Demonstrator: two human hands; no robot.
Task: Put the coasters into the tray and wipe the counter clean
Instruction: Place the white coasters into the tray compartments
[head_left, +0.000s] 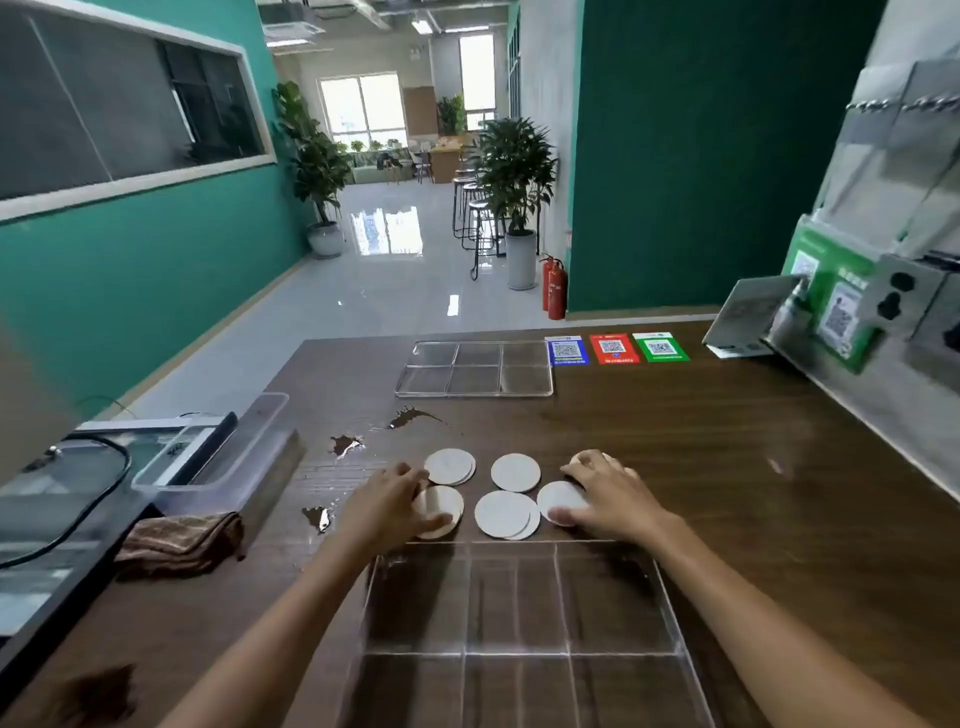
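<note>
While both bare forearms reach forward over the dark wood-grain counter (675, 447), the head view shows round white coasters (515, 472) spread in a loose cluster just beyond the near clear acrylic divided tray (670, 597). The left hand (387, 506) lies palm down on the front-left coaster stack (441, 506), fingers curled round its edge and thumb pressed at its near rim, so it grips that small pile. The right hand (610, 501) rests over the two coasters at the right of the cluster, its thumb on the near edge of the front-right coaster (558, 499) and its fingertips on the one behind; whether it has lifted either cannot be told. Between the hands sit a single coaster at the back, a back-left pair (449, 466) and an overlapping front pair (504, 514), all flat on the wood and none inside the near tray.

A second clear compartment tray (475, 370) lies farther back, beside three QR-code cards in blue, red and green (615, 348). Dark brown liquid spills (410, 417) mark the counter behind and left of the coasters. A crumpled brown striped cloth (182, 543) sits at the left edge, near a clear plastic bin (218, 457).
</note>
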